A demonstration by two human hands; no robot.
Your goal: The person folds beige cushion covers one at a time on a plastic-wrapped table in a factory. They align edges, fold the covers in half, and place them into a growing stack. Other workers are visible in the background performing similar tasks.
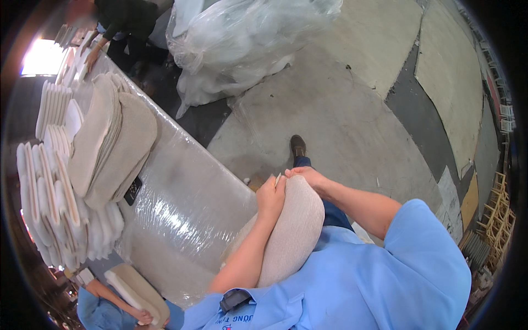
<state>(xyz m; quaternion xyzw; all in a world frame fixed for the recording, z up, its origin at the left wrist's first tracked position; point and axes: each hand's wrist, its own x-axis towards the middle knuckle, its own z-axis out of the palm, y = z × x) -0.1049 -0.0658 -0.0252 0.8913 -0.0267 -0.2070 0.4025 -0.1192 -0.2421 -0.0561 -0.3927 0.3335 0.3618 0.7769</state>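
A beige fabric cushion with a rounded end leans against my body, partly hidden behind my left forearm. My left hand is closed at the cushion's far end, with a small pale tip showing above its fingers. I cannot make out whether that tip is fabric or a separate piece. Close beside it, my right hand pinches the top edge of the same cushion. The plastic-covered table lies just left of the cushion.
Flat beige fabric covers lie stacked on the table beside piles of white padding. Another person's hand holds a cushion at lower left. A second person works at the far end. A clear plastic bundle sits on the floor.
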